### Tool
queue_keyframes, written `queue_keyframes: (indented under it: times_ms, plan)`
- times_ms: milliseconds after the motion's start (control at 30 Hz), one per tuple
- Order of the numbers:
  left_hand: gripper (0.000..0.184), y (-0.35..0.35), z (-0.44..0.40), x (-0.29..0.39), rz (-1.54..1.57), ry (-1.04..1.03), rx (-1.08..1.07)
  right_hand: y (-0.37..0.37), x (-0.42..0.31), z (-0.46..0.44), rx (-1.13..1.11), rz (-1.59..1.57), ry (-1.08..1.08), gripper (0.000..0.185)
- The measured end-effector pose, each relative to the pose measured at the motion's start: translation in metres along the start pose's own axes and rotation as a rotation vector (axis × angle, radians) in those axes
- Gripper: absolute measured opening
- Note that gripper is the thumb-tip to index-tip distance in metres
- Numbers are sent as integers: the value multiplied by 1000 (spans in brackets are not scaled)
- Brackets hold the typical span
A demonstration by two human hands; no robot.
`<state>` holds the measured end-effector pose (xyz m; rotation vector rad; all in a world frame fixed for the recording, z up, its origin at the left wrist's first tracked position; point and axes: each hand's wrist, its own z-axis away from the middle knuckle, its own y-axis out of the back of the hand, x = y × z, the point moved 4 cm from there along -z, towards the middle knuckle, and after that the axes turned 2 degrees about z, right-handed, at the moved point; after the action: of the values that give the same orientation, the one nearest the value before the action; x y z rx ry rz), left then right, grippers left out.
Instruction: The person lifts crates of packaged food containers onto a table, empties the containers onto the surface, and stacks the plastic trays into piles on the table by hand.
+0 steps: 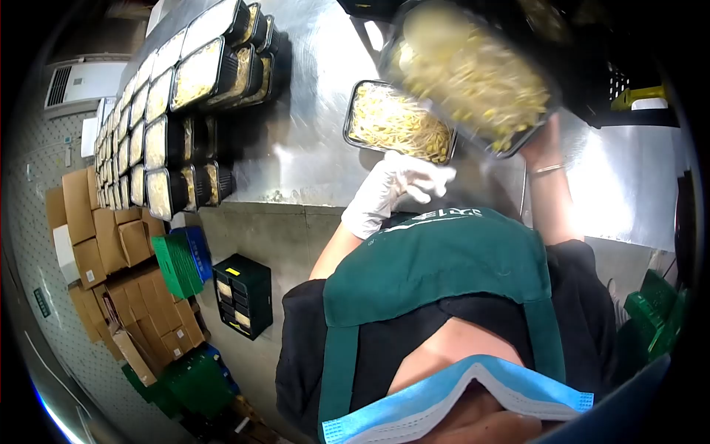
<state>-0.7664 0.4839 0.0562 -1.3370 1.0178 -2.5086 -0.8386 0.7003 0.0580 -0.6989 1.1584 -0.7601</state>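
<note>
My right hand (543,146), bare with a bracelet at the wrist, grips the near right corner of a black tray of bean sprouts (473,81). That tray is tilted, raised above the table and smeared by motion. A second black tray of bean sprouts (392,118) lies on the metal table, partly covered by the raised one. Close to its near edge is my left hand (414,177) in a white glove, holding nothing, its fingers loosely bent and apart.
Stacked packed trays (196,74) fill the left of the metal table (314,96). A dark crate with a yellow item (637,98) is at the right. On the floor are cardboard boxes (118,237), a green crate (177,265) and a black crate (242,296).
</note>
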Motion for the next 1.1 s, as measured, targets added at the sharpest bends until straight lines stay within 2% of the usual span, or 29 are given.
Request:
queue_keyframes:
  times_ms: [33, 67, 133, 167, 200, 233, 267, 300, 400, 433, 500, 533, 567, 600, 633, 667, 700, 733, 800, 867, 933, 1000, 1033, 1067, 1100]
  plan:
    - [79, 0, -3, 1, 91, -52, -110, 1, 18, 0, -205, 4, -74, 43]
    - [71, 26, -9, -5, 127, -27, -51, 4, 31, -3, 35, 370, -162, 41]
    - [52, 44, -6, -5, 123, -255, 590, 14, 23, -24, -87, 1032, -291, 36]
    - [40, 35, 5, 15, 4, -303, 546, 23, 1, -51, -52, 1014, 1, 33]
    - [36, 27, 13, 23, 55, -349, 541, 59, -24, -96, -43, 662, 17, 37]
    - [35, 33, 14, 22, 10, -354, 533, 88, -49, -140, 57, 354, -184, 45]
    - [34, 40, 14, 19, -36, -357, 528, 104, -68, -167, 345, 122, -149, 52]
    - [34, 42, 10, 16, -32, -365, 538, 135, -86, -201, 378, 184, -113, 54]
    - [33, 44, 10, 15, -51, -384, 578, 145, -100, -232, 368, 273, 264, 21]
    - [32, 39, 10, 16, -53, -290, 460, 128, -101, -224, 190, 199, 307, 17]
    - [30, 38, 13, 9, 35, -139, 214, 99, -99, -183, 300, -98, 389, 6]
    - [32, 49, 17, 1, -49, -43, 153, 100, -89, -156, 139, -63, 154, 3]
    - [37, 49, 21, 0, -57, -8, 181, 74, -75, -116, 68, -23, 145, 2]
    - [41, 49, 22, -2, -63, 28, 208, 40, -53, -68, 180, 67, 125, 5]
    - [41, 53, 20, -5, -57, 25, 204, 23, -37, -32, 130, 177, 82, 8]
    - [40, 60, 13, -10, 83, -33, 153, 8, -20, -3, 77, 288, 39, 10]
    - [41, 71, 3, -18, 223, -92, 100, -5, -2, 20, 146, 381, 24, 12]
    - [41, 100, -18, -41, 238, -41, 105, -18, 14, 39, 215, 472, 10, 15]
    - [37, 70, -7, -7, -281, -441, 207, -48, 33, 62, 187, 715, 52, 18]
    - [37, 87, -8, -29, 163, -284, 139, -57, 60, 64, 15, 815, -70, 21]
    - [39, 94, 10, -12, 184, -523, 171, -80, 83, 57, -57, 839, -99, 24]
    - [33, 119, 27, -2, 440, -459, 398, -103, 118, 38, -186, 893, -137, 28]
    - [27, 148, 38, -5, 208, -433, 583, -120, 138, 32, -266, 942, -135, 30]
    - [22, 169, 52, -1, 129, -502, 604, -134, 159, 23, -348, 954, -240, 35]
    - [19, 184, 68, 12, 367, -204, 743, -153, 180, 16, -356, 906, -323, 33]
